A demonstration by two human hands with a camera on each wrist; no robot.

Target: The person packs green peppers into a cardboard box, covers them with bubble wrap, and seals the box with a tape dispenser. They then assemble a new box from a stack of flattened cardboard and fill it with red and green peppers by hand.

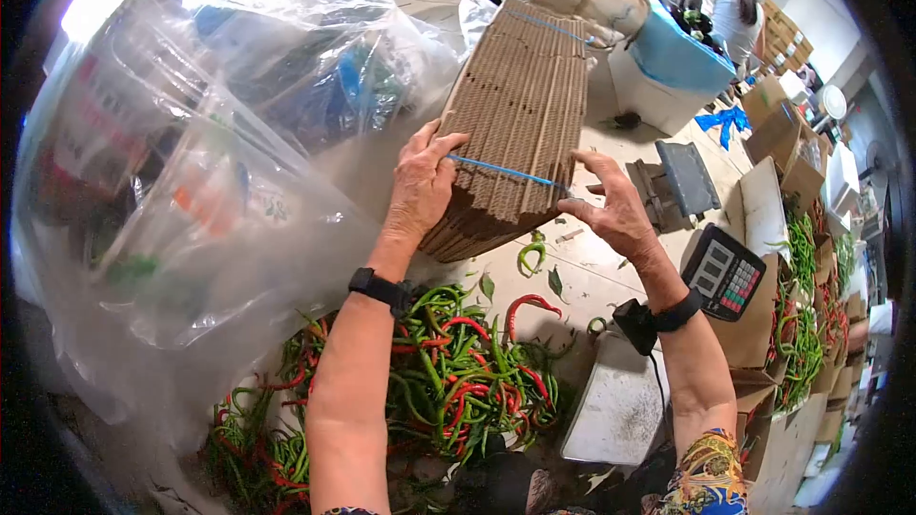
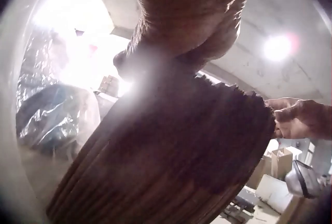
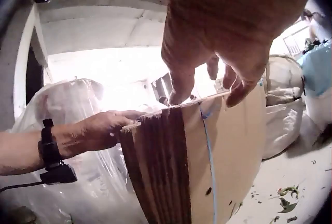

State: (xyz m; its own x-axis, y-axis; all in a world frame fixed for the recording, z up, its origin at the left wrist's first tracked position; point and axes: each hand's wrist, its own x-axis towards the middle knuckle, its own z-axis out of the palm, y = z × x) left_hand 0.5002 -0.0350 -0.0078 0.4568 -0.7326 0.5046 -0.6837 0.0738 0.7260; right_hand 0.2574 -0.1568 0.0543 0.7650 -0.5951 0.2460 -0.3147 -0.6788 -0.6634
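Observation:
A thick bundle of flat brown cardboard (image 1: 515, 105) is held tilted in the air, with blue straps (image 1: 506, 172) across it. My left hand (image 1: 420, 181) grips its left edge, the fingertips bent over the top near one strap. At the opposite side, my right hand (image 1: 615, 210) touches the edge by the strap's end, its thumb and fingers spread apart. In the right wrist view, fingertips of the right hand (image 3: 223, 42) rest along the cardboard's (image 3: 233, 146) upper edge beside the blue strap (image 3: 211, 167).
Green and red chillies (image 1: 468, 372) lie below the bundle, beside a scale's metal plate (image 1: 615, 405) and keypad display (image 1: 723, 272). Large clear plastic bags (image 1: 219, 153) fill the left. Boxes of chillies (image 1: 801, 324) line the right; a person (image 1: 735, 19) is at the back right.

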